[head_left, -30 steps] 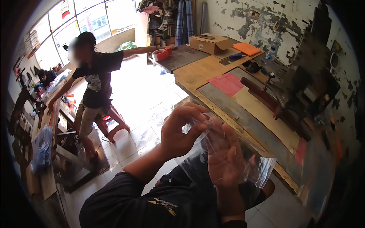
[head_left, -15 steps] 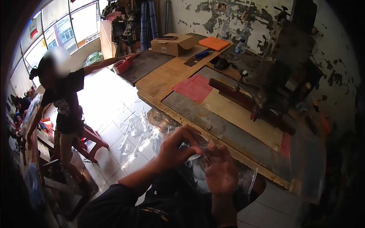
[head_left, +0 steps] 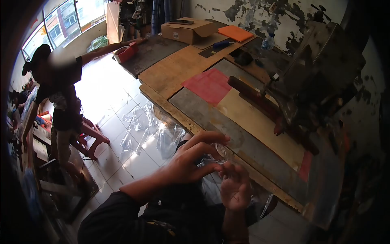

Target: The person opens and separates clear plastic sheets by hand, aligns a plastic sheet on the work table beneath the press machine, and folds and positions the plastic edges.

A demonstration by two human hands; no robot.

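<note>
My left hand (head_left: 191,158) is raised in front of my body, its fingers bent around thin clear plastic (head_left: 222,153) and its thumb pressed against it. Touching the left thumb tip are the curled fingers of my right hand (head_left: 235,187), whose palm faces the camera; they grip the same plastic. More of this see-through plastic hangs below and between the hands, dim against my dark clothes.
A worktable (head_left: 195,127) bears a pink sheet (head_left: 209,86), a cardboard box (head_left: 178,32), an orange packet (head_left: 236,33) and a dark machine (head_left: 321,61). Plastic scraps (head_left: 140,126) lie on the tiled floor. At left, a person (head_left: 61,89) reaches to red tape (head_left: 128,53).
The camera view has turned rightward and down. My hands have sunk lower with the plastic, and the right fingers have curled in. The other person stays beside the table.
</note>
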